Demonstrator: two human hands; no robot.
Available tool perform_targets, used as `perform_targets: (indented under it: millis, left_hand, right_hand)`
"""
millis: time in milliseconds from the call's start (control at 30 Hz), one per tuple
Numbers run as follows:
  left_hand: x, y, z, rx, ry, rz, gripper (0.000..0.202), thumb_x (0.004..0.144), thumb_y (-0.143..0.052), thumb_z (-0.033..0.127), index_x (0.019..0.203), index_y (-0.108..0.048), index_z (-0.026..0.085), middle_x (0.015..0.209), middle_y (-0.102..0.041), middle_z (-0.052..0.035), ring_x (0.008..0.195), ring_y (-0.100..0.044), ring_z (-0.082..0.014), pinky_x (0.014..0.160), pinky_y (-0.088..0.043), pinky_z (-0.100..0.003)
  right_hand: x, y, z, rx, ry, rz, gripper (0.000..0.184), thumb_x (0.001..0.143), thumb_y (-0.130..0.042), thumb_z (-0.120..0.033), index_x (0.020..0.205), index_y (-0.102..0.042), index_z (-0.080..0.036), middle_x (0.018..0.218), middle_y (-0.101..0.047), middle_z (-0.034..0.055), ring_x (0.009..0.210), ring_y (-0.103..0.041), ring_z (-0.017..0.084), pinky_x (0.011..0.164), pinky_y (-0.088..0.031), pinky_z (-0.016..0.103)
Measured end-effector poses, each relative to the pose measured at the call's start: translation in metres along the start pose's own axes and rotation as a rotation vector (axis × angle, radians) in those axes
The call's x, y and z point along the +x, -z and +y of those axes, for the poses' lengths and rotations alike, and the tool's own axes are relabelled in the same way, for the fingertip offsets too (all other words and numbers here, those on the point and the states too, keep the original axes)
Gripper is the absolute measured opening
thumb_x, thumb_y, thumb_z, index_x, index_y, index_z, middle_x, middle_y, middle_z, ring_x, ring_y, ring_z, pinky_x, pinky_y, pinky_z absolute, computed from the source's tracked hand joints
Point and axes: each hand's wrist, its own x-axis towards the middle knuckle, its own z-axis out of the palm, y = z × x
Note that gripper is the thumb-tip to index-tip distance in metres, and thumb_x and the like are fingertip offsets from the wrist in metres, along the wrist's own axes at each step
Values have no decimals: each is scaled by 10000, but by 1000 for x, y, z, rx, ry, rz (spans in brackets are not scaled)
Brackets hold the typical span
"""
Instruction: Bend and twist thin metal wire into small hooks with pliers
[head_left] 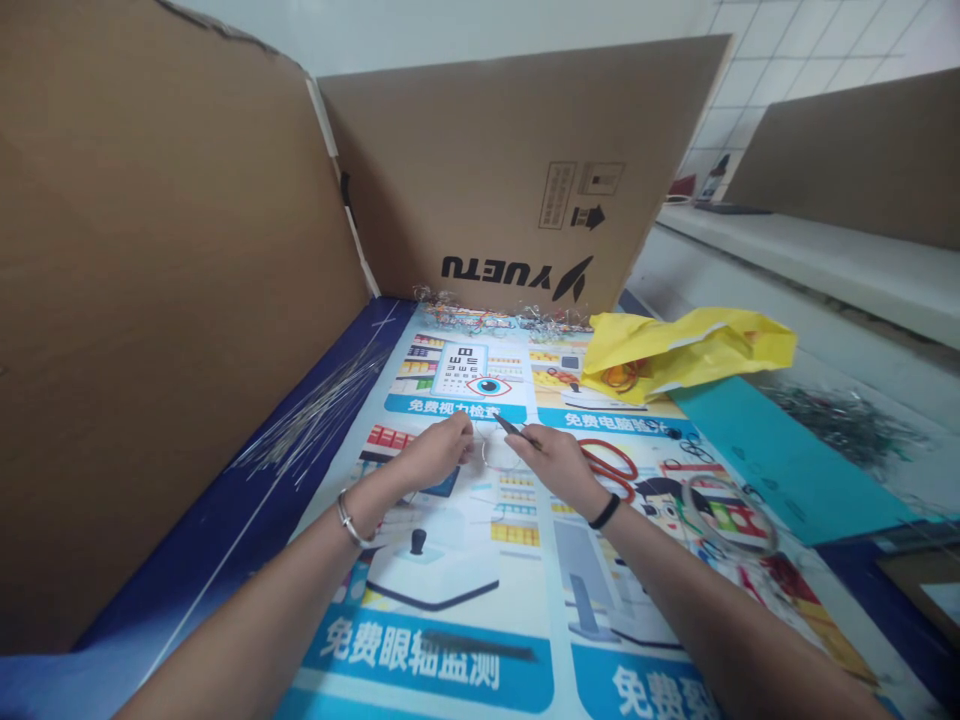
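Observation:
Near the middle of the printed sheet (517, 560), my left hand (441, 452) is closed with its fingertips pinched on a thin wire loop (486, 452). Opposite it, my right hand (561, 462) grips a dark, narrow, pointed metal tool (510, 426), its tip angled up-left above the loop. Most of this tool is hidden in the fingers. Red looped handles (611, 468), like those of scissors, show just right of that hand; I cannot tell whether they belong to the same tool.
Straight wires (315, 420) lie on the left. Tangled wire scraps (551, 322) line the cardboard panel (487, 180) behind. A yellow bag (690, 350) lies at right, near a teal board (787, 460) and more scraps (847, 425). A wire coil (731, 515) sits by my right forearm.

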Motion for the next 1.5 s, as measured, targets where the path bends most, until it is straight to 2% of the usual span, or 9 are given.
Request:
perform_targets:
  millis: [233,400,500,633,767,967,1133,1300,1500]
  left_hand:
    - [-1,-20,13,-579,89,104,51,780,-478,217,758,-447,183,630,-576,15,561,-533,-98,552,-394,-217]
    - [-9,-30,22,-1039,190,29,160,766,-569,312,791,-516,164,694,-558,3,621,-562,-100,560,-402,-220]
    - [-11,-33,23,-1206,192,18,203,745,-608,338,831,-560,160,691,-539,4,615,-551,-100,563,-408,-233]
    - [-10,-35,21,-1202,210,61,246,703,-660,363,782,-582,144,577,-479,28,493,-463,-72,508,-356,-230]
    - [-9,-35,19,-1166,245,126,217,657,-698,305,743,-589,138,552,-442,41,471,-407,-52,480,-296,-218]
    - [-13,-34,22,-1098,187,139,193,658,-683,301,677,-567,147,625,-496,22,526,-448,-62,509,-327,-217]
    - [-14,-35,25,-1088,231,168,193,661,-668,307,696,-557,153,656,-537,-4,618,-517,-105,533,-384,-223]
    - [-11,-36,19,-1024,252,202,182,684,-634,300,672,-531,151,590,-527,7,529,-494,-87,493,-375,-210]
    - [-4,-27,6,-927,179,177,174,681,-617,277,614,-512,156,562,-523,16,476,-480,-79,486,-380,-217]
  right_hand:
    - [-2,-5,-2,56,6,52,375,837,-421,-464,575,-382,-198,541,-449,-29,529,-425,112,505,-262,221]
    - [-4,-7,-4,65,-21,93,357,847,-408,-455,596,-412,-200,553,-478,-25,532,-435,114,503,-267,218]
    - [-4,-8,-4,31,-32,105,370,848,-404,-462,590,-423,-198,563,-501,-17,540,-440,116,508,-267,218]
    - [-4,-11,-1,6,-38,111,368,842,-420,-473,599,-424,-197,568,-511,-15,539,-442,118,508,-259,218]
    - [-4,-14,0,6,-6,105,372,847,-415,-475,600,-412,-197,564,-508,-15,530,-434,117,510,-255,220]
    - [-5,-15,1,9,6,132,378,846,-418,-474,591,-391,-196,564,-495,-10,535,-426,121,510,-253,225]
    - [-4,-15,2,70,15,137,384,846,-426,-469,581,-372,-195,548,-458,-26,530,-407,112,506,-252,220]
    - [-5,-14,-1,164,22,168,393,845,-430,-454,567,-333,-194,524,-392,-43,514,-370,99,501,-262,214]
    - [-3,-7,0,232,1,137,382,836,-439,-453,568,-351,-195,530,-359,-49,523,-365,97,504,-270,219]
